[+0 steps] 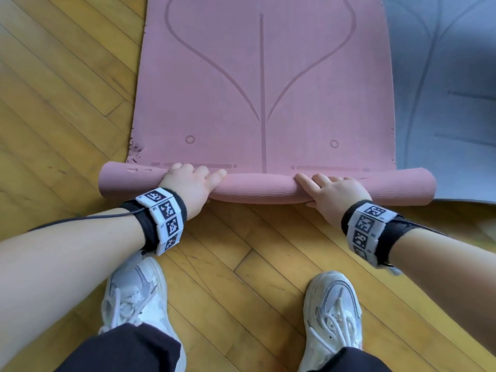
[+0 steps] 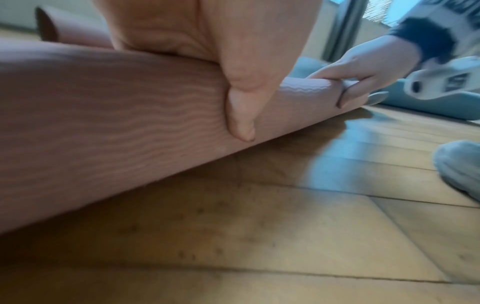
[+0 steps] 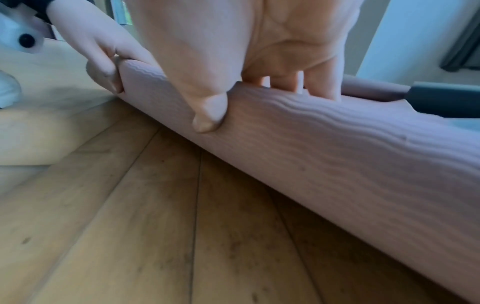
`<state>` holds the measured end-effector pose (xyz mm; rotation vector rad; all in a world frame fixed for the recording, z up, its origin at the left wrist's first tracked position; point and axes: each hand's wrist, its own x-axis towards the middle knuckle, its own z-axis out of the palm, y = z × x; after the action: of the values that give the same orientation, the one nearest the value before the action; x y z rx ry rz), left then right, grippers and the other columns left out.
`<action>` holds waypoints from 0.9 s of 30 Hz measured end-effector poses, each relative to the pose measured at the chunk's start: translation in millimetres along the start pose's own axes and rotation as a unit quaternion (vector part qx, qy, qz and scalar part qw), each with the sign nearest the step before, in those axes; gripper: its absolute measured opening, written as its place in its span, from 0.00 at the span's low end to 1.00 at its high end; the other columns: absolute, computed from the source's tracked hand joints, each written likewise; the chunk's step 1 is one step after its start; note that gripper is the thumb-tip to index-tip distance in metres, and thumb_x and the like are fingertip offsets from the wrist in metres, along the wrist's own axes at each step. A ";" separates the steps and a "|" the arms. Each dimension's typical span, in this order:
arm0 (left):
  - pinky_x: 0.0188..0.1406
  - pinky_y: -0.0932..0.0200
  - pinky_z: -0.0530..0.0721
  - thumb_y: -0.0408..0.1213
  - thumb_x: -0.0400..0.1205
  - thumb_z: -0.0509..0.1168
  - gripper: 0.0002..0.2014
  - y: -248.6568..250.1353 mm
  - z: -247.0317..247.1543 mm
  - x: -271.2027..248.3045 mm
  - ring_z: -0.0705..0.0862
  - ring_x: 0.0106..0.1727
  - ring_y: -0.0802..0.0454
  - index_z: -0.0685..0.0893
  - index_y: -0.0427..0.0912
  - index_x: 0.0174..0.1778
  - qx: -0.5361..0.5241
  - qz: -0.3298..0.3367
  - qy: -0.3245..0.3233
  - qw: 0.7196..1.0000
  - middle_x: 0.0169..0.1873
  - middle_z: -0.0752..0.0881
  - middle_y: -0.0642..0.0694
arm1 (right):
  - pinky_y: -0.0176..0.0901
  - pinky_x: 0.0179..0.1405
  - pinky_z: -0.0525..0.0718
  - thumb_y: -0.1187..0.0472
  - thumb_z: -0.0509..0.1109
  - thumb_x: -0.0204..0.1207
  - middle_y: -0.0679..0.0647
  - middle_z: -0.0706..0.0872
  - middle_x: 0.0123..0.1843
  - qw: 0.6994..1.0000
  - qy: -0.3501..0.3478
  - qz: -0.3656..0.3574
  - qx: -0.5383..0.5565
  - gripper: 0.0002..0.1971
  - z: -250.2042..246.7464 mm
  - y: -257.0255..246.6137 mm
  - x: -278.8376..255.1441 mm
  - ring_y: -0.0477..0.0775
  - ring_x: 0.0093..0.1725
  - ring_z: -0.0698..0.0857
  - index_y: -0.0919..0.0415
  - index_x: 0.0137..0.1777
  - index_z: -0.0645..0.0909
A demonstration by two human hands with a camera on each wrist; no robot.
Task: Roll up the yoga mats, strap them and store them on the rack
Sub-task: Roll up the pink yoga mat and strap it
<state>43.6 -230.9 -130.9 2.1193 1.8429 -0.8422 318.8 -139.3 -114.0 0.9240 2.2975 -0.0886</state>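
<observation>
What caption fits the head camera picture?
Both hands, left hand and right hand, gripping the pink yoga mat.

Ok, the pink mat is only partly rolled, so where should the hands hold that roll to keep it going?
Grip the rolled part of the pink mat from the near side, fingers over the top and thumbs on the near face. The left hand and right hand already sit so, spaced either side of the centre line. The roll is long, so two spread grips should keep it even, probably.
</observation>
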 end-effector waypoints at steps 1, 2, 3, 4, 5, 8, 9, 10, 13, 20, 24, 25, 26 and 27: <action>0.64 0.51 0.70 0.40 0.84 0.57 0.34 3.2 5.0 0.9 0.76 0.65 0.44 0.46 0.54 0.83 -0.010 0.002 -0.011 1.000 0.71 0.72 0.48 | 0.53 0.63 0.77 0.47 0.50 0.87 0.53 0.69 0.75 1.000 -0.013 0.002 0.007 0.30 4.8 -3.2 1.0 0.59 0.67 0.77 0.49 0.82 0.40; 0.66 0.51 0.69 0.41 0.84 0.58 0.35 6.2 9.9 2.2 0.75 0.66 0.45 0.46 0.54 0.83 -0.022 0.002 -0.020 1.000 0.71 0.71 0.48 | 0.56 0.66 0.75 0.46 0.51 0.87 0.53 0.68 0.76 1.000 -0.022 0.006 0.016 0.31 9.1 -6.4 2.9 0.59 0.69 0.75 0.49 0.83 0.40; 0.68 0.50 0.67 0.42 0.84 0.59 0.36 9.4 13.5 3.6 0.73 0.68 0.45 0.45 0.54 0.83 -0.036 -0.003 -0.025 0.999 0.72 0.70 0.47 | 0.58 0.68 0.73 0.47 0.52 0.86 0.54 0.67 0.77 0.999 -0.029 0.010 0.024 0.31 12.2 -8.8 6.0 0.59 0.71 0.73 0.49 0.83 0.40; 0.70 0.50 0.65 0.43 0.83 0.60 0.37 11.9 16.2 4.3 0.70 0.70 0.45 0.45 0.53 0.84 -0.046 -0.013 -0.028 0.998 0.74 0.68 0.47 | 0.60 0.70 0.72 0.47 0.52 0.86 0.54 0.66 0.77 0.999 -0.035 0.015 0.030 0.32 13.8 -10.6 9.6 0.60 0.73 0.71 0.49 0.84 0.40; 0.74 0.50 0.61 0.44 0.83 0.61 0.39 13.9 16.7 4.3 0.67 0.73 0.44 0.44 0.52 0.84 -0.050 -0.023 -0.028 0.998 0.76 0.65 0.46 | 0.61 0.70 0.71 0.47 0.53 0.86 0.54 0.66 0.78 0.998 -0.039 0.018 0.034 0.32 14.0 -11.0 13.4 0.60 0.73 0.70 0.49 0.84 0.39; 0.80 0.48 0.46 0.48 0.84 0.58 0.40 20.5 13.1 -2.6 0.53 0.82 0.44 0.37 0.50 0.83 -0.052 -0.042 -0.017 0.998 0.82 0.52 0.43 | 0.60 0.70 0.73 0.47 0.53 0.86 0.54 0.66 0.78 0.997 -0.051 0.011 0.058 0.32 8.4 -5.9 20.6 0.60 0.74 0.71 0.47 0.84 0.39; 0.81 0.47 0.43 0.50 0.85 0.56 0.39 22.9 11.2 -5.1 0.50 0.83 0.44 0.36 0.49 0.83 -0.053 -0.040 -0.014 0.998 0.83 0.48 0.42 | 0.59 0.70 0.74 0.47 0.54 0.86 0.53 0.66 0.78 0.996 -0.057 0.009 0.065 0.33 5.3 -2.9 23.4 0.60 0.73 0.72 0.46 0.84 0.40; 0.81 0.47 0.42 0.52 0.86 0.54 0.38 25.6 9.4 -7.5 0.47 0.83 0.43 0.35 0.48 0.83 -0.055 -0.036 -0.019 0.998 0.83 0.46 0.42 | 0.58 0.69 0.76 0.46 0.55 0.86 0.53 0.66 0.79 0.995 -0.065 0.008 0.069 0.33 1.9 -0.2 26.6 0.60 0.73 0.73 0.45 0.84 0.40; 0.82 0.46 0.37 0.57 0.86 0.51 0.40 33.5 9.0 -8.6 0.40 0.84 0.42 0.31 0.46 0.82 -0.063 -0.041 -0.052 0.996 0.83 0.38 0.40 | 0.62 0.73 0.71 0.46 0.57 0.85 0.51 0.62 0.82 0.993 -0.089 0.015 0.081 0.36 -4.9 1.8 34.1 0.59 0.77 0.69 0.42 0.84 0.38; 0.82 0.44 0.38 0.64 0.82 0.54 0.46 26.9 5.0 17.4 0.40 0.84 0.40 0.30 0.48 0.82 -0.082 -0.073 -0.051 0.993 0.83 0.37 0.38 | 0.73 0.78 0.35 0.43 0.56 0.84 0.51 0.31 0.85 0.995 0.017 0.061 0.082 0.41 15.9 -10.6 -1.1 0.61 0.83 0.31 0.44 0.81 0.26; 0.82 0.41 0.38 0.63 0.81 0.58 0.49 24.3 4.3 23.2 0.38 0.83 0.38 0.28 0.49 0.81 -0.080 -0.075 -0.035 0.993 0.82 0.35 0.37 | 0.76 0.78 0.38 0.42 0.59 0.81 0.53 0.26 0.84 0.997 0.009 0.056 0.059 0.47 25.3 -2.5 3.4 0.63 0.83 0.30 0.46 0.80 0.22; 0.82 0.40 0.37 0.62 0.81 0.58 0.50 22.8 2.9 23.2 0.36 0.83 0.37 0.26 0.49 0.80 -0.085 -0.080 -0.025 0.993 0.82 0.33 0.37 | 0.76 0.77 0.38 0.41 0.60 0.81 0.53 0.27 0.84 0.997 0.012 0.057 0.057 0.47 24.5 -0.8 8.6 0.63 0.83 0.31 0.46 0.80 0.22; 0.81 0.39 0.37 0.61 0.81 0.58 0.49 21.7 1.6 22.4 0.35 0.83 0.37 0.24 0.50 0.79 -0.089 -0.084 -0.017 0.992 0.81 0.31 0.37 | 0.76 0.77 0.38 0.40 0.60 0.80 0.53 0.27 0.84 0.997 0.015 0.060 0.054 0.48 23.0 0.7 13.7 0.63 0.83 0.31 0.46 0.80 0.22; 0.81 0.38 0.36 0.61 0.82 0.57 0.49 20.8 0.8 21.1 0.33 0.83 0.37 0.23 0.50 0.79 -0.088 -0.084 -0.013 0.992 0.81 0.29 0.37 | 0.77 0.77 0.39 0.38 0.61 0.79 0.53 0.27 0.84 0.997 0.015 0.063 0.051 0.49 21.2 2.0 18.5 0.63 0.83 0.32 0.45 0.80 0.23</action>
<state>64.4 -217.6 -147.3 1.8599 2.0239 -0.7074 321.7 -132.9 -141.3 1.1269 2.2745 -0.1405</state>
